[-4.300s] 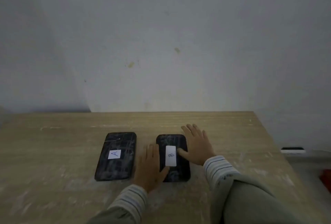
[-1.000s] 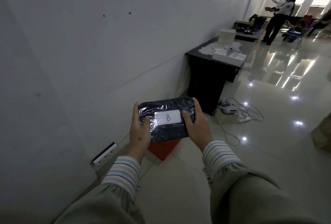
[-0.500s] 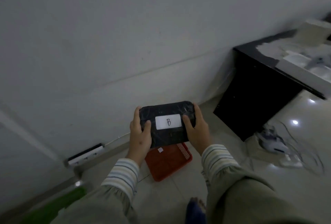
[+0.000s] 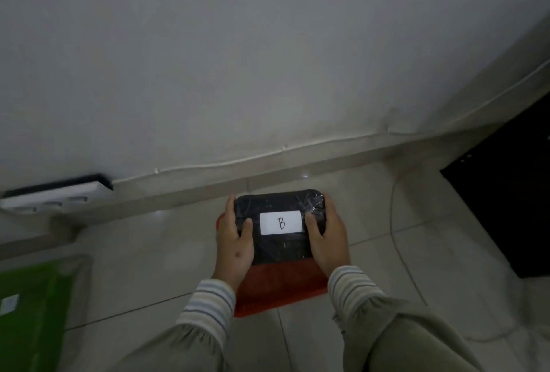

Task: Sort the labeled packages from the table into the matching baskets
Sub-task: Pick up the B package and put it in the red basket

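Observation:
A black wrapped package (image 4: pixel 278 248) with a white label reading "B" is held flat between both hands. My left hand (image 4: pixel 233 245) grips its left end and my right hand (image 4: pixel 329 240) grips its right end. The package hangs directly over a red basket (image 4: pixel 276 288) on the tiled floor, covering the basket's far half. A green basket (image 4: pixel 28 309) with a small white label lies on the floor at the far left. The table and the "A" package are out of view.
A white wall with a baseboard runs just beyond the red basket. A white power strip (image 4: pixel 53 194) sits on the baseboard at left. A black cabinet (image 4: pixel 512 193) stands at right, and a thin cable (image 4: pixel 400 240) trails across the tiles.
I have turned away from the table carrying the B package. Over the last second the view dropped toward the floor and the package came down over the red basket.

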